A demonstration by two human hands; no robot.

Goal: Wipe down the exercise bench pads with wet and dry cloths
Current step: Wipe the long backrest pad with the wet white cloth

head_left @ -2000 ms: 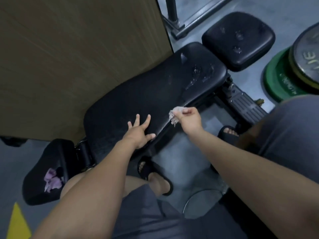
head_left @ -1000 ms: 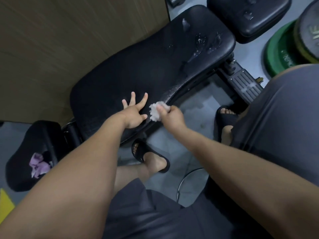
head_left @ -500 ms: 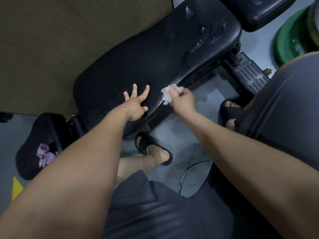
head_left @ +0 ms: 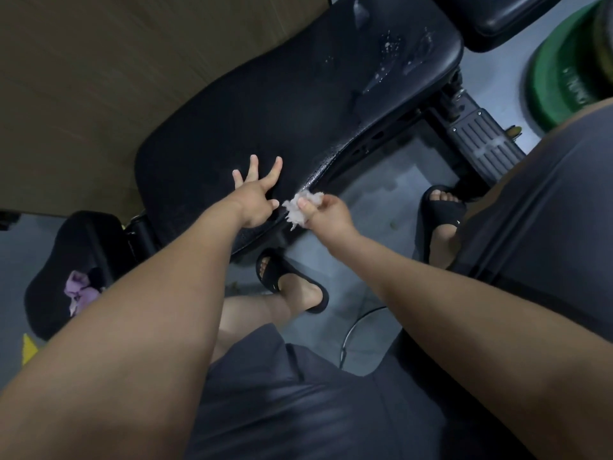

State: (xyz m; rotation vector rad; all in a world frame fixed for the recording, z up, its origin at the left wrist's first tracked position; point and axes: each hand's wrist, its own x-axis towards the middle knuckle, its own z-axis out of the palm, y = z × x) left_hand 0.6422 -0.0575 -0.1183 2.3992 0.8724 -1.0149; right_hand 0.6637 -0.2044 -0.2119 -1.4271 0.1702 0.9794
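The long black bench pad (head_left: 272,104) runs diagonally across the view, with wet streaks and foam near its far end. My left hand (head_left: 255,194) rests on the pad's near part with fingers spread. Just right of it, my right hand (head_left: 326,212) pinches a crumpled white cloth (head_left: 298,210) against the pad's near side edge. A smaller black pad (head_left: 59,270) at lower left carries a crumpled pink cloth (head_left: 79,290). Another black pad (head_left: 497,21) sits at the top right.
A wooden panel (head_left: 99,78) stands behind the bench at the left. Green weight plates (head_left: 570,71) lie on the grey floor at the right. The bench frame and a ribbed footplate (head_left: 481,141) are beside my sandalled feet (head_left: 292,283).
My right hand has slid the white cloth back and forth along the pad's near edge, now close beside my left hand again. The left hand stays planted on the pad. The camera has moved closer.
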